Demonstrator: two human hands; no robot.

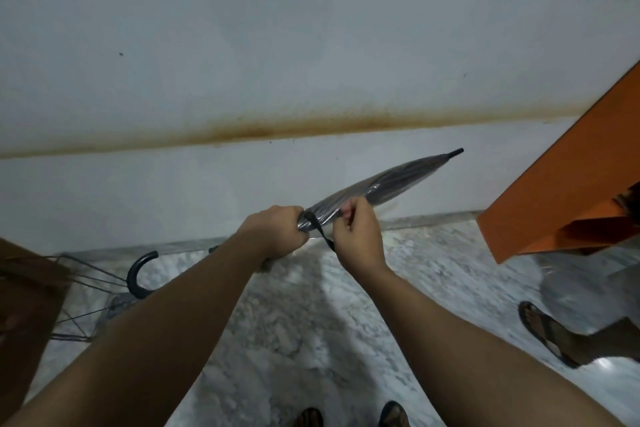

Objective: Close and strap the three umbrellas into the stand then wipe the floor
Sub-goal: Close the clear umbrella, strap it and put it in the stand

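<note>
Spanning the lower view, a marble floor [311, 322] met a stained white wall [242, 45]. Above it, a closed grey umbrella [381, 184] pointed right, gripped by the left hand [277, 232]. The right hand [358, 236] pinched its black strap [320, 232].

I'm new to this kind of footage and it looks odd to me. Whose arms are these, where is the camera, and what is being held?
There is one picture, from a wide-angle camera worn on a person's head, looking forward and down. The left hand grips a closed umbrella around its folded canopy. The right hand pinches its black strap, seemingly to wrap it. Below is a marble floor; a wire stand at left holds another umbrella with a curved handle. A second person's sandalled foot shows at right.
</note>
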